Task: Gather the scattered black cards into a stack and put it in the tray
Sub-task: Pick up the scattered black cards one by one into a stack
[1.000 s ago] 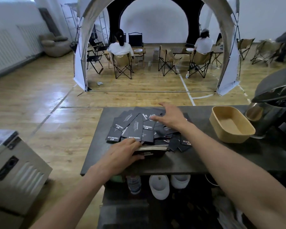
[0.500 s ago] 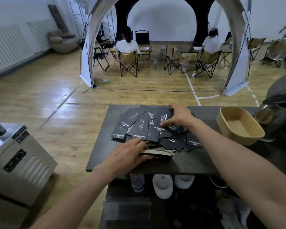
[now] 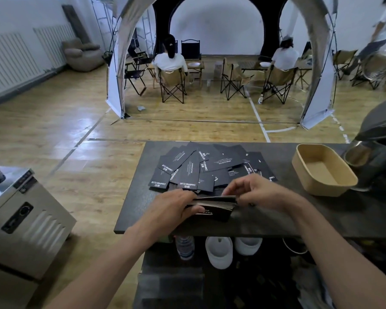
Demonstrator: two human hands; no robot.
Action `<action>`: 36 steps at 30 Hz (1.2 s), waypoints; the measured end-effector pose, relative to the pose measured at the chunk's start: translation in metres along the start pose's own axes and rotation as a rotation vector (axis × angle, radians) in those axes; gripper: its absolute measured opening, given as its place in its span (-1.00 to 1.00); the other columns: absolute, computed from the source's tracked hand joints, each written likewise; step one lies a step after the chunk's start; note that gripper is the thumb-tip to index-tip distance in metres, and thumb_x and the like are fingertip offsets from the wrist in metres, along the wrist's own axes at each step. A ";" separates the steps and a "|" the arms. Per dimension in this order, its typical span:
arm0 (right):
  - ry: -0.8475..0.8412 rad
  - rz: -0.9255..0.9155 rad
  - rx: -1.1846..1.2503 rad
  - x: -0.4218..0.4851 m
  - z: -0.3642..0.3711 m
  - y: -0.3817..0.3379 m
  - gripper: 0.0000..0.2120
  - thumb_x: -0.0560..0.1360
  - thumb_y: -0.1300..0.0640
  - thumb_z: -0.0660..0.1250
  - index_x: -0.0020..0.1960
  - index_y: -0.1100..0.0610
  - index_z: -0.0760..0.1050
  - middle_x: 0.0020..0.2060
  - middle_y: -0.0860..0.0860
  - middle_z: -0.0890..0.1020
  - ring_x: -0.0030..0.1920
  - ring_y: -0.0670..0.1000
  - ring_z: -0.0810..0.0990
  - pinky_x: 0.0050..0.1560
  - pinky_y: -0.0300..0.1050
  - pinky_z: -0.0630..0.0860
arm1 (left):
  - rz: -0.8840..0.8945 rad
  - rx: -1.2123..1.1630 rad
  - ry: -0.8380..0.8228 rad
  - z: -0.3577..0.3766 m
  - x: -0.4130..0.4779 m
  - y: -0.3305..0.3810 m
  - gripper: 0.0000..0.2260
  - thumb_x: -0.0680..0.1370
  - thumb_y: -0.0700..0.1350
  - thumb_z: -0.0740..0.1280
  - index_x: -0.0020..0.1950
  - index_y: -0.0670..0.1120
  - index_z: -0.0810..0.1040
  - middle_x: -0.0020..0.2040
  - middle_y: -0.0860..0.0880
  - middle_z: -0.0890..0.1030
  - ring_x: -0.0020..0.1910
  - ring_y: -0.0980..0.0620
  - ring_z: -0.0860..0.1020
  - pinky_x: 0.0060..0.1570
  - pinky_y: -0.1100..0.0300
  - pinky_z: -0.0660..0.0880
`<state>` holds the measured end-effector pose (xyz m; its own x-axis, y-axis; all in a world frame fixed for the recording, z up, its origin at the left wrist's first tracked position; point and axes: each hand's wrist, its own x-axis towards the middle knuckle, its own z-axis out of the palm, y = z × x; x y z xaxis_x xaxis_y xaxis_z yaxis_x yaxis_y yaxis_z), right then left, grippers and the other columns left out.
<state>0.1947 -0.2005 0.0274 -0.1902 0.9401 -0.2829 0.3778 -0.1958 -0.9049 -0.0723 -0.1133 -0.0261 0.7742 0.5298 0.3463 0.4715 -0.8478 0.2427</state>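
Several black cards with white print (image 3: 207, 166) lie scattered and overlapping on the dark table (image 3: 138, 201). Near the table's front edge sits a stack of gathered cards (image 3: 216, 207). My left hand (image 3: 174, 208) grips the stack from its left side. My right hand (image 3: 259, 190) is at the stack's right end, fingers curled and pinching a card onto its top. The tan tray (image 3: 308, 182) stands at the right of the table with nothing in it.
A dark metal machine with a steel cup (image 3: 370, 157) stands right of the tray. A steel appliance (image 3: 20, 221) sits at lower left. Below the table are white cups (image 3: 218, 253) and a bottle (image 3: 185, 246). People sit on folding chairs under a tent beyond.
My right hand has come back from the far scattered cards to the stack's right end with a card. My left hand stays on the stack.
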 end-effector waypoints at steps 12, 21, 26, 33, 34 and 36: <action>0.487 0.269 -0.954 0.117 0.055 -0.044 -0.01 0.17 -0.55 0.43 0.29 0.18 0.48 0.18 0.13 0.58 0.20 0.17 0.59 0.09 0.04 0.54 | 0.054 0.132 0.047 -0.005 -0.021 -0.027 -0.52 0.60 0.38 0.09 -0.06 -0.01 0.50 -0.17 0.06 0.53 -0.23 0.03 0.53 -0.33 0.11 0.45; 0.448 0.174 -0.523 0.106 0.018 -0.026 -0.60 0.38 0.07 0.57 0.18 0.04 0.58 0.13 -0.02 0.63 0.15 0.04 0.60 0.20 -0.03 0.54 | 0.033 0.137 0.037 -0.001 -0.022 -0.027 -0.55 0.56 0.37 0.16 0.00 0.00 0.52 -0.11 0.07 0.52 -0.19 0.07 0.51 -0.31 0.17 0.42; 0.348 -0.072 -0.859 0.108 0.032 -0.035 -0.63 0.45 -0.24 0.45 0.16 -0.08 0.61 0.37 0.00 0.46 0.38 0.05 0.41 0.34 0.10 0.44 | -0.006 0.121 -0.026 -0.005 -0.021 -0.024 -0.52 0.55 0.40 0.09 0.03 0.03 0.50 -0.07 0.10 0.52 -0.18 0.13 0.47 -0.26 0.24 0.38; 0.462 0.140 -0.752 0.109 0.027 -0.032 -0.68 0.27 -0.01 0.66 -0.06 0.05 0.67 -0.05 -0.03 0.70 0.03 0.01 0.65 0.03 -0.10 0.57 | -0.008 0.110 -0.005 -0.004 -0.020 -0.025 -0.54 0.56 0.39 0.13 -0.01 0.02 0.51 -0.11 0.11 0.51 -0.21 0.12 0.47 -0.29 0.20 0.43; 0.459 0.163 -0.712 0.107 0.024 -0.034 -0.72 0.25 0.02 0.67 -0.12 0.01 0.64 -0.10 -0.06 0.69 0.01 0.00 0.65 0.05 -0.08 0.59 | -0.010 0.100 0.010 -0.003 -0.020 -0.024 -0.54 0.55 0.39 0.15 -0.03 0.01 0.52 -0.13 0.09 0.51 -0.22 0.10 0.49 -0.31 0.15 0.45; 0.464 0.138 -0.643 0.101 0.017 -0.038 -0.78 0.32 0.12 0.62 -0.21 -0.04 0.59 -0.16 -0.09 0.68 -0.01 -0.03 0.66 0.06 -0.09 0.60 | -0.009 0.098 0.033 -0.003 -0.020 -0.024 -0.54 0.55 0.37 0.18 -0.05 -0.01 0.52 -0.15 0.08 0.50 -0.23 0.06 0.50 -0.33 0.10 0.46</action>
<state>0.1454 -0.1029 0.0274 0.2384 0.9670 -0.0897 0.8452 -0.2521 -0.4713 -0.1005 -0.1033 -0.0366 0.7562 0.5364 0.3747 0.5185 -0.8406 0.1570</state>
